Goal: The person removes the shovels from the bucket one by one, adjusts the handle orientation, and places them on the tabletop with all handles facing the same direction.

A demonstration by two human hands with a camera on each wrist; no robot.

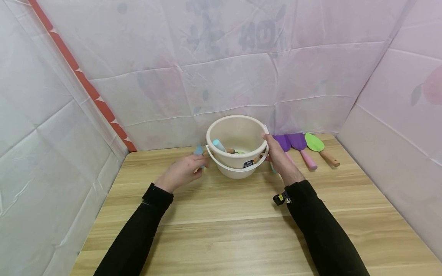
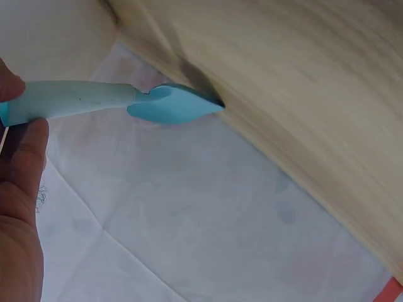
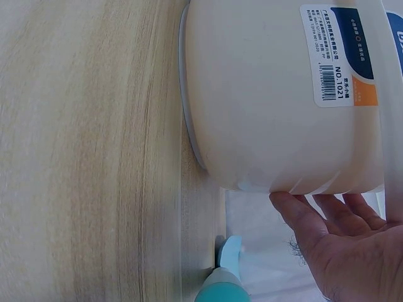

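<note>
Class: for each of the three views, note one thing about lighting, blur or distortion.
Head view: soft even light, wide-angle bending at the edges.
Left wrist view: blue trowel sharp, left hand blurred.
Right wrist view: bucket label readable, right hand soft.

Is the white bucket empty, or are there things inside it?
Not empty: the bucket holds a blue-handled tool and at least one more piece.

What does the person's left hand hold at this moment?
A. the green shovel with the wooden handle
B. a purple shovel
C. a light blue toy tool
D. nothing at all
C: in the left wrist view the left hand pinches the handle of the light blue toy tool, while the green shovel and the purple shovels lie on the table, untouched.
</note>
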